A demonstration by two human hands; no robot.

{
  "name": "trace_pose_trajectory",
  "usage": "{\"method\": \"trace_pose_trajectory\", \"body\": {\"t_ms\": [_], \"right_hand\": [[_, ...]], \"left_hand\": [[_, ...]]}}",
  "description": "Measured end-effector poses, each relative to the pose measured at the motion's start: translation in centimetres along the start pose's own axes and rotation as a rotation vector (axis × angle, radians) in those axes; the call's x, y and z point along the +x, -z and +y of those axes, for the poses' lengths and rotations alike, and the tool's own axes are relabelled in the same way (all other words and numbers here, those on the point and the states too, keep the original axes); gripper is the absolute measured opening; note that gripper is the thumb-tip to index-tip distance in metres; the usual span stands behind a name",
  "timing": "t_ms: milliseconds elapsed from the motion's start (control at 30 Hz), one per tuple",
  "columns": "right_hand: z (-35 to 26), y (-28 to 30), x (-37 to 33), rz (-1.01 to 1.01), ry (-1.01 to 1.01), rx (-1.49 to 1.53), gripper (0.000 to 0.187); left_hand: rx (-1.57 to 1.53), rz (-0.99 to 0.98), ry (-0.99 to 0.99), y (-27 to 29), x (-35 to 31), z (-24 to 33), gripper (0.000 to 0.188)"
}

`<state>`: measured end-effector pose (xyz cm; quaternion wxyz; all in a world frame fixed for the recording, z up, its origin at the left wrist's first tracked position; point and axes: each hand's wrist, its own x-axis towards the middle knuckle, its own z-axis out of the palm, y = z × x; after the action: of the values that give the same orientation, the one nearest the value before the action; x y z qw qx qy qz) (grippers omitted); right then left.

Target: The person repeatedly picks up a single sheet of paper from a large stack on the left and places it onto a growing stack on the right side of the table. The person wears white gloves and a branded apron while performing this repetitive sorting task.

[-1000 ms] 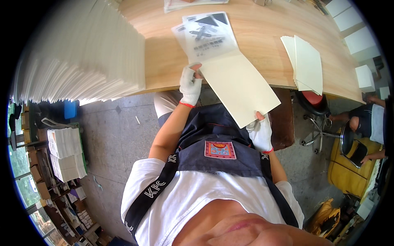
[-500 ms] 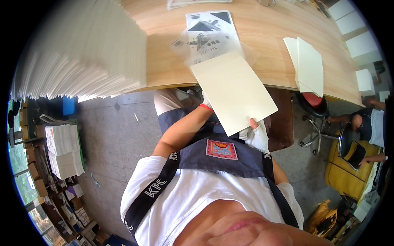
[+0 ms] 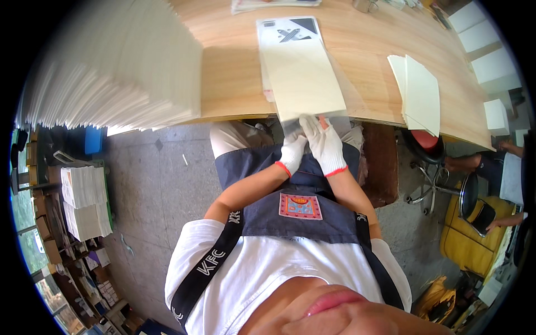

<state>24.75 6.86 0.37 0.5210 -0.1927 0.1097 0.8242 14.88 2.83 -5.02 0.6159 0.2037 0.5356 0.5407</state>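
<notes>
A cream-coloured sheet or pad of paper (image 3: 304, 84) lies at the table's front edge, with clear plastic film (image 3: 345, 84) showing along its right side and below its near end. My left hand (image 3: 293, 152), in a white knit glove with a red cuff, has its fingers closed on the plastic bag's near edge. Gloved the same way, my right hand (image 3: 325, 146) rests against the paper's near end, fingers stretched out and one bare fingertip showing. Beneath the paper's far end lie printed plastic bags (image 3: 287, 28) with dark pencil drawings.
A tall stack of white paper (image 3: 128, 72) fills the table's left side. Several cream sheets (image 3: 422, 92) lie at the right near the edge. At the right, a black stool (image 3: 424, 148) stands on the floor, and another person's arm (image 3: 508, 220) shows beyond it.
The cream paper has moved away from me and straightened, onto the table in the plastic. My right hand has shifted from its near right corner to its near end, beside my left.
</notes>
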Motion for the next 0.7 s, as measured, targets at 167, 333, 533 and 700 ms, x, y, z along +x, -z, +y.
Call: {"method": "trace_pose_trajectory", "body": {"t_ms": [167, 333, 533, 700], "right_hand": [[-1.0, -1.7, -2.6, -0.142, -0.107, -0.607, 0.03], [0.8, -6.0, -3.5, -0.129, 0.004, -1.755, 0.028], [3.8, -4.3, 0.6, -0.516, 0.645, -2.659, 0.019], [1.7, -6.1, -2.3, -0.325, 0.123, -1.891, 0.012]], "left_hand": [[-0.145, -0.158, 0.274, 2.2, -0.9, 5.3, 0.029], [0.206, -0.083, -0.011, 6.1, -1.7, 9.1, 0.023], [0.246, -0.206, -0.025, 7.7, -1.1, 10.0, 0.028], [0.284, -0.103, -0.03, 7.8, -1.1, 10.1, 0.027]]}}
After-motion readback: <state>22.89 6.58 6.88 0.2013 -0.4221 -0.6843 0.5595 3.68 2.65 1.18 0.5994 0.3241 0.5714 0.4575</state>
